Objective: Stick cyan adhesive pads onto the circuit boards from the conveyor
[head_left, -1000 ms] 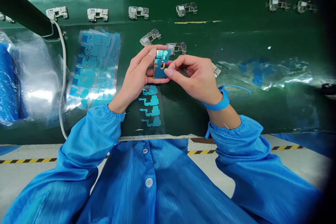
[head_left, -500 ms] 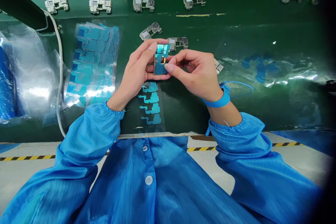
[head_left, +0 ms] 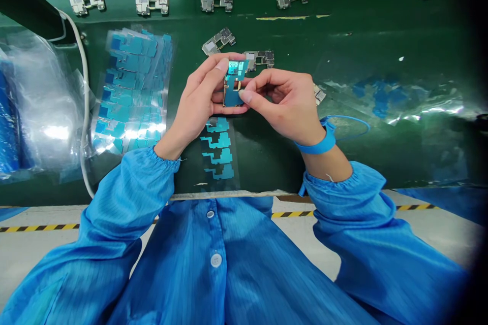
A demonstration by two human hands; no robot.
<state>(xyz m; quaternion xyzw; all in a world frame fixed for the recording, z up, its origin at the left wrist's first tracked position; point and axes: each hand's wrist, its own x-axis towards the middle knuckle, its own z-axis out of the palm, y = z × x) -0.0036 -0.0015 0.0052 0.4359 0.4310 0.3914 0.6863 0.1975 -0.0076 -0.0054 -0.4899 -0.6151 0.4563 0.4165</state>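
Observation:
My left hand (head_left: 198, 94) holds a small circuit board (head_left: 234, 97) upright, thumb along its left side and fingers behind it. A blue film (head_left: 237, 68) covers much of the board's face. At the board's lower right edge, the thumb and forefinger of my right hand (head_left: 284, 101) are pinched together against it. Whether they grip the board or only the film's edge is hard to see. Just beyond my hands lie a bare circuit board (head_left: 260, 59) and a tilted one (head_left: 218, 41). Below my left hand is a clear sheet with blue film pieces (head_left: 221, 155).
A stack of film sheets (head_left: 131, 91) lies to the left, beside a white cable (head_left: 87, 86) and plastic bags (head_left: 49, 106). Several circuit boards (head_left: 216, 1) form a row at the back. Loose blue film (head_left: 381, 94) lies at right. A blue wrist strap (head_left: 318, 145) trails its cord.
The boards in the back row have shifted to the right. Both hands keep nearly the same hold on the circuit board, and the view has moved slightly.

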